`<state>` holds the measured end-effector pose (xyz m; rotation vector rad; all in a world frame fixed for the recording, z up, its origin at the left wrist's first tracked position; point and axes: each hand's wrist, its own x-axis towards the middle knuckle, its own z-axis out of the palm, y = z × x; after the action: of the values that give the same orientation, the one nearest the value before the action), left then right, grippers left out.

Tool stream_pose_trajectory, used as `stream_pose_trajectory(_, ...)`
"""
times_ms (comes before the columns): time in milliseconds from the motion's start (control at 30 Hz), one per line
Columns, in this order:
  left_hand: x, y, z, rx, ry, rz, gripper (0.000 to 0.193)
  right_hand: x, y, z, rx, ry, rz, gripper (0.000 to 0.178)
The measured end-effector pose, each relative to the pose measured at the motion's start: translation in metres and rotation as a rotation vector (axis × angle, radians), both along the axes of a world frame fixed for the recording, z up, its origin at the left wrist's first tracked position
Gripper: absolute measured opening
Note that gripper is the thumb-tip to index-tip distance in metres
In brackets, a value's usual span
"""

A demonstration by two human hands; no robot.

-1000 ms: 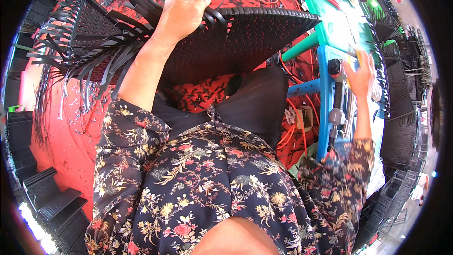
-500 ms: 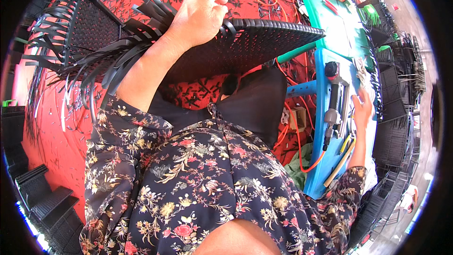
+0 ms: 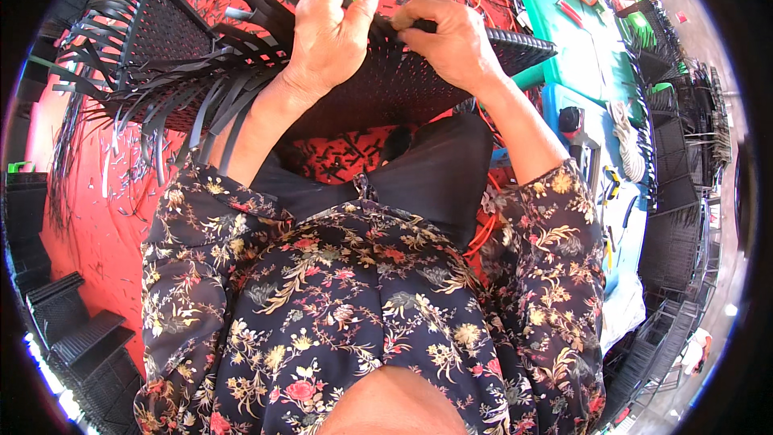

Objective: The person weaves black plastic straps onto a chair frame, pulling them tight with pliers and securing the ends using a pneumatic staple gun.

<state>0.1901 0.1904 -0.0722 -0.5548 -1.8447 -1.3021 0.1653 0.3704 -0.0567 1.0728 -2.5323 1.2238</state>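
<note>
A black woven panel with a wrapped rim lies across my lap, loose flat black strips fanning out from its left part. My left hand is over the strips by the rim, fingers stretched upward and thumb apart. A small greyish thing shows behind its fingertips, too little of it to name. Against the rim, my right hand has its thumb and forefinger pinched on a dark strip end. The fingertips partly hide that spot.
To the right, a blue bench holds a power tool, a rope bundle and yellow-handled pliers. A green bench adjoins it. Another woven panel stands at far left. Black scraps litter the red floor.
My right hand has come from the blue bench to the panel's rim and pinches there. My left hand has opened from a curled shape, fingers now stretched upward.
</note>
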Motion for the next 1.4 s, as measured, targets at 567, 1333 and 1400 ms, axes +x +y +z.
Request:
stream_pose_trajectory(567, 0.013, -0.005, 0.005, -0.342, 0.067, 0.136, 0.043, 0.011, 0.020, 0.004, -0.122, 0.095, 0.011, 0.014)
stream_pose_trajectory(1333, 0.007, 0.006, 0.011, -0.800, -0.260, -0.029, 0.010, 0.027, 0.022, -0.012, -0.329, 0.154, -0.058, 0.013)
stream_pose_trajectory(1400, 0.006, 0.001, 0.012, -0.786, -0.282, -0.105, 0.010, 0.039, 0.016, -0.006, -0.233, 0.320, -0.063, 0.012)
